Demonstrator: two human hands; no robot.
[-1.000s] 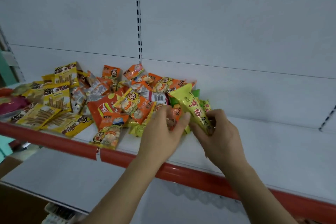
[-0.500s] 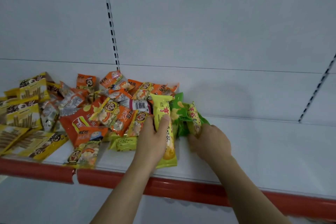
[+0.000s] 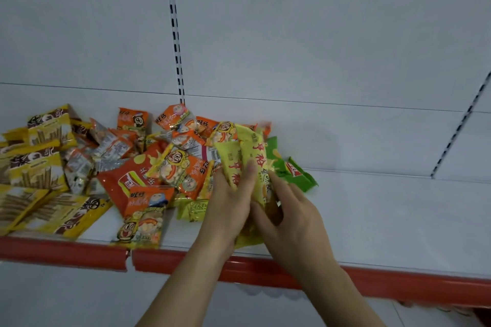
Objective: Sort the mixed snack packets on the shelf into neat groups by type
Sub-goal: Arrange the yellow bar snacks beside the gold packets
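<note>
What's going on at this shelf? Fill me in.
A person is sorting a mixed heap of snack packets on a white shelf with a red front edge. Both hands are together on yellow-green packets with red lettering: the left hand grips them from the left, and the right hand closes on them from the right. A green packet lies just behind. The orange packets and yellow wafer-stick packets to the left remain jumbled, while the shelf to the right is bare.

Packets [image 3: 148, 178] heaped on shelf's [image 3: 385, 220] left
</note>
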